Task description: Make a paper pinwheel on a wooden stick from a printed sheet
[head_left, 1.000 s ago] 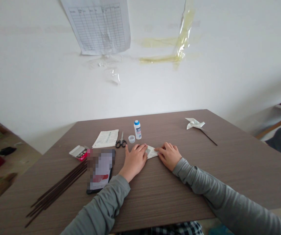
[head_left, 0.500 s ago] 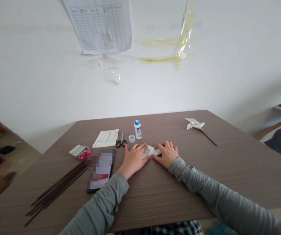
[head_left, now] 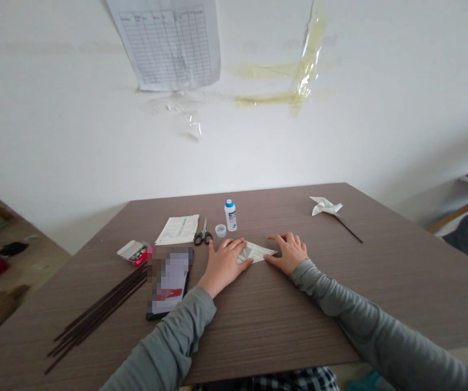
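A piece of folded printed paper [head_left: 256,252] lies on the table, its narrow point turned to the right. Over its left part curve the fingers and thumb of my left hand [head_left: 225,265], holding it down against the tabletop. My right hand [head_left: 290,253] is at the pointed end, thumb by the tip and fingers apart, raised a little behind it. Beyond the paper stand a white glue bottle [head_left: 231,216] with a blue top and a clear cap [head_left: 220,231]. Black-handled scissors [head_left: 203,236] lie left of the cap.
On the left of the table [head_left: 234,336] are a phone [head_left: 172,279], several dark sticks [head_left: 103,307], an open small red-and-white box [head_left: 135,252] and a stack of printed paper [head_left: 177,229]. A white pinwheel [head_left: 326,206] on a dark stick lies at back right.
My right hand has slid right along the paper toward its tip, its fingers spreading and uncovering the paper's right part. My left hand has stayed in place.
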`<action>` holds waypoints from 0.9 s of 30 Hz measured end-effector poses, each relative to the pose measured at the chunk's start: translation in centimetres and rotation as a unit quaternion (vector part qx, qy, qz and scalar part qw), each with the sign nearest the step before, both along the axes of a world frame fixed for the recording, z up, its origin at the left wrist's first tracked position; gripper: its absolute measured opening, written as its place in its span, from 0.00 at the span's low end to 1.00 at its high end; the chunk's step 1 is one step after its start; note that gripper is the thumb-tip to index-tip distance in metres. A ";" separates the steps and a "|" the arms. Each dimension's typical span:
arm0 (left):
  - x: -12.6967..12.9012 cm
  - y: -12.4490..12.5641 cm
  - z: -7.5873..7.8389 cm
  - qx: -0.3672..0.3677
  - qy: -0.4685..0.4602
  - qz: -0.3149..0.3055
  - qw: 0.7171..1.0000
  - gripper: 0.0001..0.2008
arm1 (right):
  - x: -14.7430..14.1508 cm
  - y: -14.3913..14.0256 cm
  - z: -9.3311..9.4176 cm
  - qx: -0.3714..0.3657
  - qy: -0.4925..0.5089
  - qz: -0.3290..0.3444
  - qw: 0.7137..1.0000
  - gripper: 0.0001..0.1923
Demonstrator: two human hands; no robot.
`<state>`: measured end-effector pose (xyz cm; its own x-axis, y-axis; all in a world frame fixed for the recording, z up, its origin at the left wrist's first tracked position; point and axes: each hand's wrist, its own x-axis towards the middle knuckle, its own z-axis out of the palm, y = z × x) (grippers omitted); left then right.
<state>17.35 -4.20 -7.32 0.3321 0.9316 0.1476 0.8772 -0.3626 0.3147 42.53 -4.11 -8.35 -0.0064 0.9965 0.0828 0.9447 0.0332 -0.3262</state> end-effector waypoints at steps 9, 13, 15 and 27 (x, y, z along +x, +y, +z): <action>-0.3 0.1 0.0 0.002 0.011 -0.008 1.000 0.25 | 1.3 0.7 0.1 -0.060 0.008 0.003 0.998 0.34; -0.1 -0.2 0.5 -0.011 0.025 -0.005 1.000 0.25 | 2.4 1.2 -0.1 -0.070 0.008 0.004 0.998 0.34; 0.0 -0.4 0.8 -0.017 0.029 -0.003 0.999 0.25 | 3.3 1.6 -0.3 -0.067 0.004 0.001 0.998 0.34; 0.3 -0.1 1.0 -0.038 0.032 0.003 0.999 0.26 | 3.3 2.6 -2.7 0.010 0.018 -0.024 1.000 0.23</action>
<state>17.67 -4.32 -6.36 0.3322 0.9416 0.0553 0.8990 -0.3339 0.2833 45.84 -1.46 -11.08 0.0450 0.9939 0.1011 0.9332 -0.0057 -0.3594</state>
